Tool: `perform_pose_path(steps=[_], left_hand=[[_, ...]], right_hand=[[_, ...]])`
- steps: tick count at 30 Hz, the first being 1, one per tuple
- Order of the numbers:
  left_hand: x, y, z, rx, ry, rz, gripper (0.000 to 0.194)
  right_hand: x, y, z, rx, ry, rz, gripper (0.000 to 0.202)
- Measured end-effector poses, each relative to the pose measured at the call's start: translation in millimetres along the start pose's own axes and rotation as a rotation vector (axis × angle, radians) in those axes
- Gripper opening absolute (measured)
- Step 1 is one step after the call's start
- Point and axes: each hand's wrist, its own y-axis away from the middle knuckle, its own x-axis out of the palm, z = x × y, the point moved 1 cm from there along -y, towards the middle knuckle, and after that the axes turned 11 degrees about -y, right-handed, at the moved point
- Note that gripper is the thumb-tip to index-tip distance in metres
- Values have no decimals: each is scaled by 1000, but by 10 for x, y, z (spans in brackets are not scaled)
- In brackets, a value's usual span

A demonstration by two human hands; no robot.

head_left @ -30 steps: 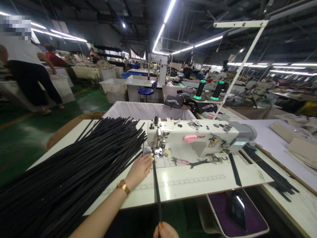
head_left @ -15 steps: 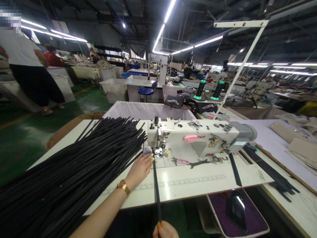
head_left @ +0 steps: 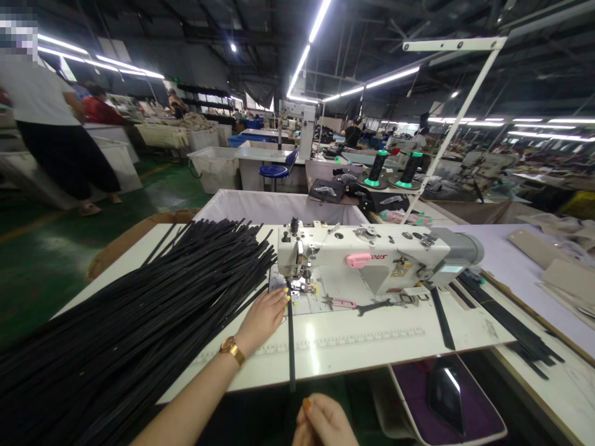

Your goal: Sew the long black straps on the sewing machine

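My left hand (head_left: pixel 266 313), with a gold watch on its wrist, lies flat beside the sewing machine's presser foot (head_left: pixel 298 285). Its outstretched fingertips touch a narrow black strip (head_left: pixel 291 347). The strip runs from the foot toward me, and its near end hangs just over the table's front edge. Below that edge, my right hand (head_left: pixel 323 421) is apart from the strip, fingers curled and thumb against them; nothing shows in it. A white sewing machine (head_left: pixel 325 248) stands over the work. Left of it lies a large pile of black strips (head_left: pixel 139 303).
Pink-handled snips (head_left: pixel 341 303) and a wrench (head_left: pixel 374 306) lie under the machine arm. More black strips (head_left: pixel 506 322) rest at the right. A phone (head_left: pixel 445 396) sits in a purple-lined tray below the table. Thread cones (head_left: pixel 375 168) stand behind; a person (head_left: pixel 56 124) is at far left.
My right hand has let go of the strip and moved slightly right. The strip's near end has drawn up toward the table edge. My left hand is practically in the same place.
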Motion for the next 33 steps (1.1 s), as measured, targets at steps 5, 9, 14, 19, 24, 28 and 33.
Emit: perform_pose_path(steps=[5,9,14,19,24,28,33], left_hand=[[-2,0,-2,-1,-8,5,35],[5,5,1,8,-13,-9,35],[-6,13,1,8,-12,-31,36],[-32,-9,8,4,7,-15,36],[-58,66,-23,-30,89,1,35],[-112,316,-139,-67,166,33,32],[-197,556,-214,-134,164,10,30]], right_hand=[[-363,-154,1007,-442,666,-167,33],[-637,-505,1551,-655,1182,-346,26],[-705,-831,1660,-647,1744,-368,26],[-653,-913,1627,-619,1795,-334,27],[-547,-877,1603,-595,1686,-286,28],[-356,-653,1445,-569,1484,-117,30],[-144,-391,1216,-493,1315,61,31]])
